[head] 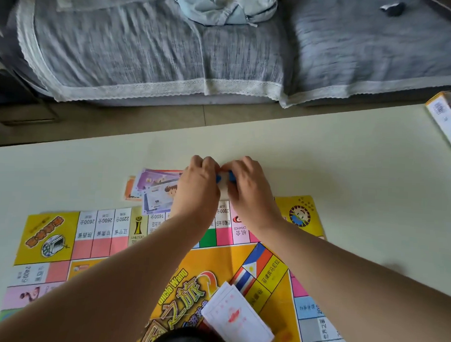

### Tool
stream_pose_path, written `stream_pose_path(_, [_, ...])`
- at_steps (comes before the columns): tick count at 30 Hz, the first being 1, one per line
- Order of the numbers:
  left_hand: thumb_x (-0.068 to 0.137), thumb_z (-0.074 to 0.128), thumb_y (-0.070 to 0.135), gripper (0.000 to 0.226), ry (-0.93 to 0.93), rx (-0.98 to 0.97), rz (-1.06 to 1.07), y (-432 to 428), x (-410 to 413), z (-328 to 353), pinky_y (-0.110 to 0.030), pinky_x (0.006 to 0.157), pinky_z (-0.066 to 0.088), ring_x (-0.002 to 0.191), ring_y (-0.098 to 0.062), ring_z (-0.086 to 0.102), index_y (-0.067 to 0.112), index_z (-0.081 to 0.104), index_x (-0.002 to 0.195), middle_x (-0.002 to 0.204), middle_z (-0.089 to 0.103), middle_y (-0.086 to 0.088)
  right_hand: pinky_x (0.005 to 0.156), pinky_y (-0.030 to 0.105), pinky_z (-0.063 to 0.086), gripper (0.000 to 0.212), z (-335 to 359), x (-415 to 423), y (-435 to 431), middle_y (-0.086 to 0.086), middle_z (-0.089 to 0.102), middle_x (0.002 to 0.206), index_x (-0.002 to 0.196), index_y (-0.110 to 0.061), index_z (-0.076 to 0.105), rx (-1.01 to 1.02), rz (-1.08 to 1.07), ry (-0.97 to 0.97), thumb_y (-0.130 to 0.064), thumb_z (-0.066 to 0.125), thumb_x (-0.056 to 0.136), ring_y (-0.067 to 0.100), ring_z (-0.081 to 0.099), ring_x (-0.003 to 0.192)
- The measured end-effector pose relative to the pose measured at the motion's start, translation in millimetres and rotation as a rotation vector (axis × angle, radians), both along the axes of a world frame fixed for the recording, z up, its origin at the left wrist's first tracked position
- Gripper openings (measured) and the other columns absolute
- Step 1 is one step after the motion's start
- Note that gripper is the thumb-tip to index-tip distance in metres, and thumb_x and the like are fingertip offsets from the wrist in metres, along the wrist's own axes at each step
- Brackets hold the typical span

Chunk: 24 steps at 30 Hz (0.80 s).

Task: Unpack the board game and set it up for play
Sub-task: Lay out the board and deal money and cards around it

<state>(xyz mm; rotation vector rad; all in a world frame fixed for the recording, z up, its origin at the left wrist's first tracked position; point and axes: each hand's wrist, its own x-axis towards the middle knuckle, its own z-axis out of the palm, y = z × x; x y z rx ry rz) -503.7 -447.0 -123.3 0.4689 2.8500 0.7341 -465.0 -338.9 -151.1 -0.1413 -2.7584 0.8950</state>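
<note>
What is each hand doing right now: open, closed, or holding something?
The left hand pinches a small blue-and-white item, shared with the other hand.
The right hand pinches the same item; its identity cannot be told.

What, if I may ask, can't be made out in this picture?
Head view only.
The white-and-blue item: mostly covered by the left hand and right hand gripping it, so its identity is unclear.
The box: cut off by the right edge, print blurred.
The board: partly hidden by both arms and the bottom edge.
The cards: print too faint to read.
</note>
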Motion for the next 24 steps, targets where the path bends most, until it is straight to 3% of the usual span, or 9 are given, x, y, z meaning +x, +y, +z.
stream_pose_path(5, [0.089,0.059,0.007,0.032,0.005,0.025,-0.015,1.2,6.4,2.2,-0.020,0.076,0.033,0.099,-0.022,0.053,0.012,0.054,0.121,0.117,0.050,-0.007,0.079,0.038,0.047,0.027,2.9,4.9,4.2,0.009,0.059,0.100,0.105,-0.006,0.061,0.005,0.036,0.018,0.004,0.059,0.080,0.027,0.053,0.093])
stream_pose_path(10, [0.084,0.067,0.009,0.041,-0.004,0.050,-0.062,-5.0,9.4,4.5,-0.024,0.086,0.041,0.104,-0.021,0.054,0.013,0.054,0.122,0.117,0.053,-0.005,0.084,0.040,0.049,0.036,7.9,14.5,7.9,0.008,0.061,0.106,0.114,-0.006,0.059,-0.006,0.078,-0.013,-0.004,0.068,0.079,0.026,0.054,0.098])
stream_pose_path(16, [0.084,0.063,0.005,0.047,-0.012,0.029,-0.101,-13.5,11.7,7.6,-0.024,0.083,0.037,0.111,-0.019,0.048,0.019,0.048,0.127,0.120,0.059,-0.002,0.092,0.041,0.047,0.050,15.3,21.0,15.9,0.005,0.056,0.119,0.123,-0.010,0.053,-0.043,0.060,-0.072,-0.019,0.068,0.077,0.020,0.049,0.109])
stream_pose_path(21, [0.081,0.060,-0.006,0.057,-0.031,0.019,-0.093,-19.2,7.5,6.8,-0.018,0.084,0.031,0.113,-0.017,0.045,0.019,0.048,0.131,0.126,0.054,-0.001,0.083,0.033,0.047,0.059,23.9,29.1,27.9,0.008,0.047,0.120,0.129,-0.008,0.048,0.020,0.001,-0.174,-0.019,0.069,0.075,0.019,0.048,0.106])
stream_pose_path(24, [0.082,0.061,-0.005,0.056,-0.059,0.012,-0.033,-21.1,5.8,5.8,-0.021,0.089,0.039,0.111,-0.021,0.050,0.014,0.050,0.133,0.126,0.049,-0.006,0.073,0.022,0.042,0.059,24.4,31.6,25.9,0.007,0.044,0.121,0.132,-0.009,0.043,0.019,-0.037,-0.245,-0.015,0.070,0.080,0.016,0.052,0.093])
